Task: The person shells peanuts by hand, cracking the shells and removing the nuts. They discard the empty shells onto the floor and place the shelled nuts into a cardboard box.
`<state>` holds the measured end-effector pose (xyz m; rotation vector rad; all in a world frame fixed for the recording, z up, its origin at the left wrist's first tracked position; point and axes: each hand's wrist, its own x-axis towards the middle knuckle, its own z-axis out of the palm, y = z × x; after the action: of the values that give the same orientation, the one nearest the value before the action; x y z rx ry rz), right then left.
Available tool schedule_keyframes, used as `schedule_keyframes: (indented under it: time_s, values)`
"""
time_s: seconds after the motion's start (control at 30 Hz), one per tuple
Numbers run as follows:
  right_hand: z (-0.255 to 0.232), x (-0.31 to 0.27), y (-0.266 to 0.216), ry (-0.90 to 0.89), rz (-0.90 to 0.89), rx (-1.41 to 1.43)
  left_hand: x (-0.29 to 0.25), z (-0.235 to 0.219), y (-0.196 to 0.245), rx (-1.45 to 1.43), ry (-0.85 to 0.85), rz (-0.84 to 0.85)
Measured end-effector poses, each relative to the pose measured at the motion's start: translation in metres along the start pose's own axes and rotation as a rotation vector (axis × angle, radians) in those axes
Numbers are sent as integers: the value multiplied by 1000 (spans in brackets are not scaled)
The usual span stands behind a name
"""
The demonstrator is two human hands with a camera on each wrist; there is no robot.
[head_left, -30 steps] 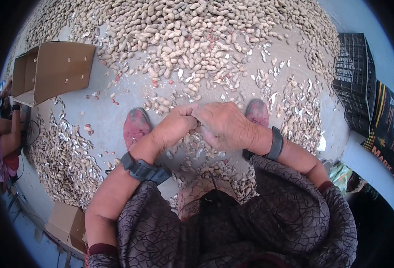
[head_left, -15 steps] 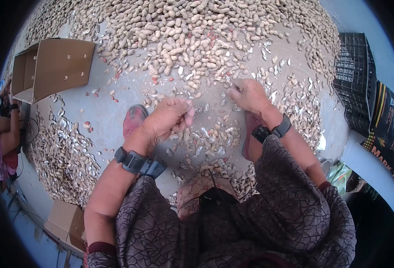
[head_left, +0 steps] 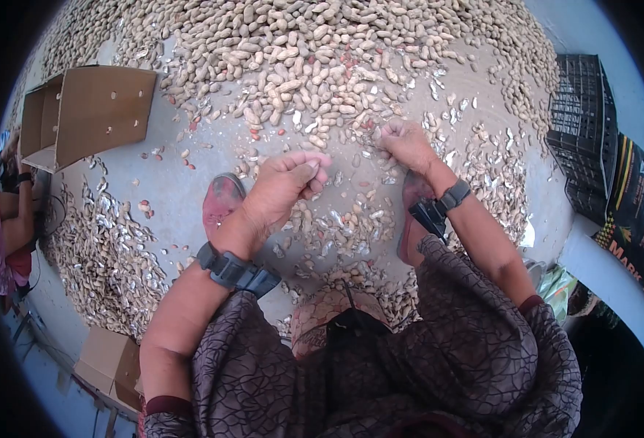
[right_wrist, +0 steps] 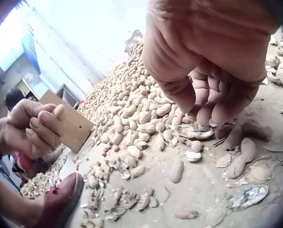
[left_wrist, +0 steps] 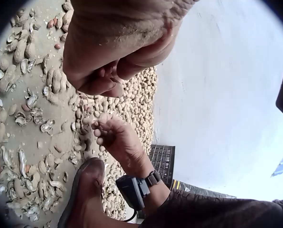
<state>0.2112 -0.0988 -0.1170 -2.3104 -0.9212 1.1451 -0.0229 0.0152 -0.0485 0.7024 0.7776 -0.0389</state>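
My left hand [head_left: 285, 182] hovers over the floor near the left shoe [head_left: 222, 204], thumb bent against its curled fingers. In the right wrist view the same hand [right_wrist: 34, 123] is raised, its fingers bunched. My right hand [head_left: 403, 142] reaches forward, lower, in front of the right shoe [head_left: 414, 219]. Its bent fingers and thumb point down close over a split peanut shell [right_wrist: 194, 132]; I cannot tell whether they pinch something. Whole peanuts [right_wrist: 151, 116] lie just beyond. Shells and a few red kernels [head_left: 281, 132] are scattered around the hands.
A big heap of peanuts [head_left: 314, 36] covers the floor ahead. Shell piles [head_left: 110, 270] lie to the left. An open cardboard box [head_left: 106, 106] stands front left, another box [head_left: 106, 365] behind it. At right are a black crate [head_left: 583, 131] and a printed sack [head_left: 632, 219]. Another person sits far left.
My hands were together one second ago, then parted. The right hand moved forward and right to the floor by the peanuts; the left stayed near the left shoe and has shifted slightly right.
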Motion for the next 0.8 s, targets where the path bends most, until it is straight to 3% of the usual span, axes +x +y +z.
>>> schedule_keyframes:
  time_s: [0.07,0.17,0.3,0.47,0.57,0.7,0.77,0.8]
  values:
    - [-11,-25,-34,-262,56,487,1,8,1,-30,31,18]
    - [-15,-46,-66,-330,-99,633,6,13,0,6,-12,42]
    - [-18,-60,-86,-317,-260,486,5,27,1,-43,-48,85]
    - [-18,-67,-93,-324,-333,747,2,31,8,-241,-198,108]
    - [-24,-72,-100,-438,-250,793,0,30,10,-246,-245,141]
    - [-22,-74,-99,-450,-338,753,-5,38,13,-272,-249,205]
    - [-20,-80,-106,-448,-252,1030,-8,41,17,-152,-264,251]
    - [-22,-79,-108,-446,-257,1030,-9,43,17,-148,-266,255]
